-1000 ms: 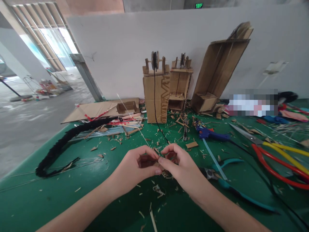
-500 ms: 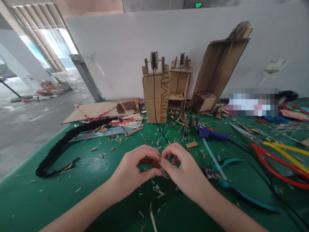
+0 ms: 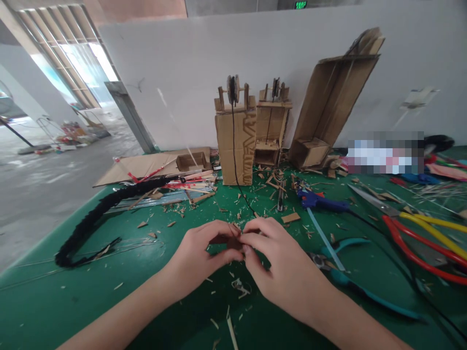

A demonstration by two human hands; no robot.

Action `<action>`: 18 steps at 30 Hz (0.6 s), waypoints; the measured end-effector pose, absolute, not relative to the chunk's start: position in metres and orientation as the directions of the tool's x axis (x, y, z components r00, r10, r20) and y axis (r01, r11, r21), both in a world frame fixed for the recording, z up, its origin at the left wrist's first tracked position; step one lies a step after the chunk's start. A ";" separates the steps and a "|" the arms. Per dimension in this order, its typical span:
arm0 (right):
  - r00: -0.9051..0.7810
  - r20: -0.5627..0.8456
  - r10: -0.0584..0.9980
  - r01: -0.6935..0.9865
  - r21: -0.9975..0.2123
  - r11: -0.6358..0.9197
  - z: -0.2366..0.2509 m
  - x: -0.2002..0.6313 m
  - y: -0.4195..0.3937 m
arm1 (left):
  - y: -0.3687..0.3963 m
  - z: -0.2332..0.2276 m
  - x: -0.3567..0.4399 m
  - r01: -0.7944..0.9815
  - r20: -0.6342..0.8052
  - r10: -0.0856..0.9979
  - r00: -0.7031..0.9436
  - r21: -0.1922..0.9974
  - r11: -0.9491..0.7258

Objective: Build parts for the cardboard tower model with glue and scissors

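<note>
My left hand (image 3: 207,255) and my right hand (image 3: 275,262) meet over the middle of the green table, fingertips pinched together. A small brownish piece shows in part between them, mostly covered by the fingers, and I cannot make out its kind. A black cord (image 3: 235,150) runs down from a spool (image 3: 233,89) on top of an upright cardboard box (image 3: 233,150). Its lower end comes to a light-coloured tip just behind my right hand's fingers. Whether the cord is gripped is hidden. Below the hands lies a small crumpled scrap (image 3: 240,288).
Behind stand a smaller cardboard frame with a spool (image 3: 273,126) and a tall cardboard chute (image 3: 321,107). On the right lie a blue glue gun (image 3: 321,201), teal-handled pliers (image 3: 375,299) and red-handled scissors (image 3: 419,243). A black fuzzy strip (image 3: 87,223) curves at left. Cardboard scraps litter the table.
My right hand's fingers have shifted their pinch, with the thumb now lower and its tip close to the left thumb. The rest of the table looks the same.
</note>
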State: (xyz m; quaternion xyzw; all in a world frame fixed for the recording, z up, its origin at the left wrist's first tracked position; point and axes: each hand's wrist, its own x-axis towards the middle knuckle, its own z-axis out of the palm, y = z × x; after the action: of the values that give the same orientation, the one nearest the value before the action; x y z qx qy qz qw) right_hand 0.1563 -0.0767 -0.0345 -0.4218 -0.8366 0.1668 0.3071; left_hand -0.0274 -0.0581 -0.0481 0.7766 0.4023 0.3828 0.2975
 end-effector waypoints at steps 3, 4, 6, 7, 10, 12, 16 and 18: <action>-0.503 0.352 0.789 0.533 -0.593 0.604 -0.033 0.160 -0.076 | -0.058 -0.048 -0.028 0.398 0.332 0.874 0.354 0.792 -0.462; -0.519 0.344 0.782 0.518 -0.601 0.608 -0.033 0.161 -0.076 | -0.058 -0.047 -0.028 0.383 0.318 0.883 0.345 0.811 -0.442; -0.551 0.331 0.766 0.509 -0.593 0.624 -0.033 0.164 -0.075 | -0.058 -0.047 -0.028 0.338 0.285 0.897 0.337 0.853 -0.398; -0.564 0.332 0.756 0.511 -0.579 0.635 -0.034 0.166 -0.075 | -0.058 -0.047 -0.028 0.316 0.268 0.902 0.340 0.870 -0.378; -0.589 0.346 0.730 0.521 -0.528 0.671 -0.035 0.167 -0.072 | -0.058 -0.046 -0.029 0.282 0.228 0.901 0.370 0.896 -0.342; -0.600 0.358 0.715 0.523 -0.501 0.689 -0.035 0.167 -0.071 | -0.058 -0.045 -0.030 0.263 0.216 0.892 0.397 0.904 -0.336; -0.640 0.368 0.675 0.523 -0.436 0.733 -0.034 0.166 -0.070 | -0.057 -0.044 -0.033 0.248 0.243 0.866 0.436 0.893 -0.376; -0.657 0.382 0.650 0.518 -0.397 0.757 -0.034 0.166 -0.070 | -0.057 -0.042 -0.034 0.279 0.275 0.852 0.445 0.862 -0.424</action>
State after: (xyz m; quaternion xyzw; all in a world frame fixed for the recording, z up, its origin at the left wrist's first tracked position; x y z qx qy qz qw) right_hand 0.1659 -0.0703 -0.0342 -0.3241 -0.9013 0.1274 0.2577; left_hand -0.0340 -0.0569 -0.0419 0.7576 0.3731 0.3717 0.3857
